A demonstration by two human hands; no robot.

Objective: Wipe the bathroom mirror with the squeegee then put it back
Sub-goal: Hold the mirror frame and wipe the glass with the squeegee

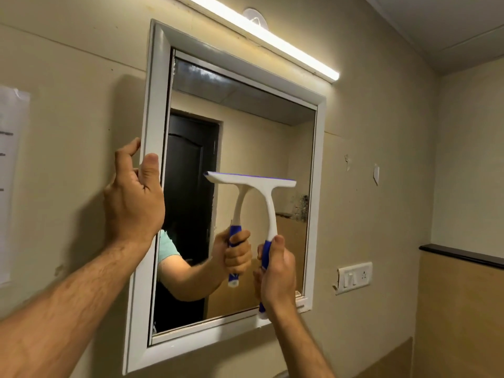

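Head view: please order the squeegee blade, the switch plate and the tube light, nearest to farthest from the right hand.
From the right hand:
1. Squeegee blade, just above it on the mirror.
2. Switch plate, on the wall to its right.
3. Tube light, high above the mirror frame.

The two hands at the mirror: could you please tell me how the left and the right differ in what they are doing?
The left hand grips the mirror's white frame at its left edge, thumb on the front; the right hand is wrapped round the blue handle of the squeegee. The left sits higher, at mid-frame; the right is near the lower right corner. Both are bare and raised towards the mirror.
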